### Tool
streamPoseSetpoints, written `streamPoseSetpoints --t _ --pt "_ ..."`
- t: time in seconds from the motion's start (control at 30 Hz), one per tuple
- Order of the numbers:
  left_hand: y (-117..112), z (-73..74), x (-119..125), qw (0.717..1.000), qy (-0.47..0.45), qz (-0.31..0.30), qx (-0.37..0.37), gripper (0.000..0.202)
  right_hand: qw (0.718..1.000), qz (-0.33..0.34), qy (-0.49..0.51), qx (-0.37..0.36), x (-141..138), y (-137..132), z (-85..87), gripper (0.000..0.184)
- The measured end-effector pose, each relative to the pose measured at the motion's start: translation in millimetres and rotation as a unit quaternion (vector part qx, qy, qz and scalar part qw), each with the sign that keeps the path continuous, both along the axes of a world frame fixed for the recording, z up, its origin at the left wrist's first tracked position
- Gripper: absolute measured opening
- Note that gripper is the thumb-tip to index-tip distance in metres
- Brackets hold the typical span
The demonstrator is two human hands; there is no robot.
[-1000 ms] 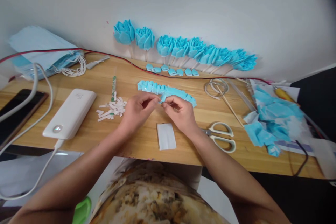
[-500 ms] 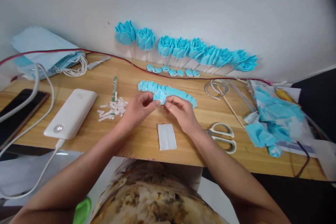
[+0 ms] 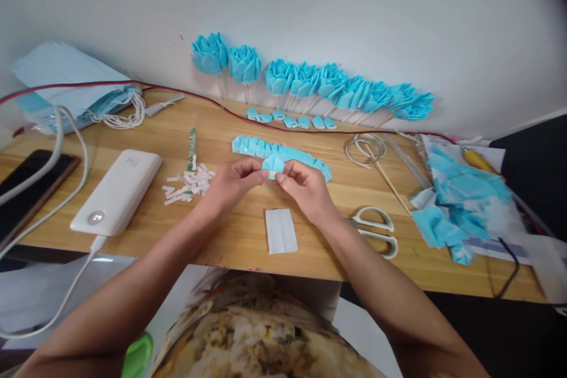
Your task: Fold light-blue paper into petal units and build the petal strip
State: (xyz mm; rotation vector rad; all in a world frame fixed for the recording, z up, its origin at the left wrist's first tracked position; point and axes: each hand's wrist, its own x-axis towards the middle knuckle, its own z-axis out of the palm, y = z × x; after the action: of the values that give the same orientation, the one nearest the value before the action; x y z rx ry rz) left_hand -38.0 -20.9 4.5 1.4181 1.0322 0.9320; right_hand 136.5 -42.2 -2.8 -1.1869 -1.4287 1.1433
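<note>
Between my two hands is a small folded blue petal [image 3: 273, 164], with a pale strip along its lower edge. My left hand [image 3: 237, 183] pinches its left corner between thumb and finger. On its other side, my right hand [image 3: 308, 189] pinches the lower right corner. Just behind the hands lies a row of folded blue petals [image 3: 254, 146], overlapping and partly hidden by the fingers. A white rectangular piece of fabric [image 3: 281, 231] rests flat on the table in front of them. Small white strips [image 3: 190, 183] are heaped left of my left hand.
Blue flowers on sticks [image 3: 305, 80] lean along the wall. White-handled scissors [image 3: 376, 230], a tape ring [image 3: 371, 150] and crumpled blue pieces [image 3: 465, 189] lie to the right. At left are a power bank [image 3: 119, 192], a phone [image 3: 33, 189] and a stack of masks [image 3: 75, 88].
The petal between my fingers has tipped so its point stands up more and its pale lower strip shows. Both hands stay pinched on it, nearly in place. The view has shifted slightly.
</note>
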Motion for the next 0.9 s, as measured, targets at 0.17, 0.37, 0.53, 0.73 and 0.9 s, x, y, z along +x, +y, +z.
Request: streamPoseSetpoints --t 0.17,0.37,0.53,0.73,0.9 --pt "1.4 -3.0 -0.2 0.999 -0.025 0.016 -0.029 0.021 0.999 0.01 0.034 -0.023 0.4 0.5 -4.3 0.021" --pt "3.2 -4.6 -2.7 1.0 -0.007 0.02 -0.017 0.021 0.998 0.03 0.01 -0.047 2.8 1.2 -1.5 0.024" --pt "2.5 -3.2 -3.8 0.998 0.051 0.025 0.028 0.021 0.999 0.022 -0.009 -0.04 5.2 2.3 -1.3 0.02" --pt "2.3 -3.6 -3.0 0.997 0.047 0.032 0.05 0.02 0.999 0.015 -0.012 -0.033 5.1 3.7 -6.0 0.023" --pt "-2.6 -5.0 -0.9 0.983 0.053 0.118 0.13 0.013 0.999 -0.003 0.013 -0.04 5.2 4.7 -7.5 0.02"
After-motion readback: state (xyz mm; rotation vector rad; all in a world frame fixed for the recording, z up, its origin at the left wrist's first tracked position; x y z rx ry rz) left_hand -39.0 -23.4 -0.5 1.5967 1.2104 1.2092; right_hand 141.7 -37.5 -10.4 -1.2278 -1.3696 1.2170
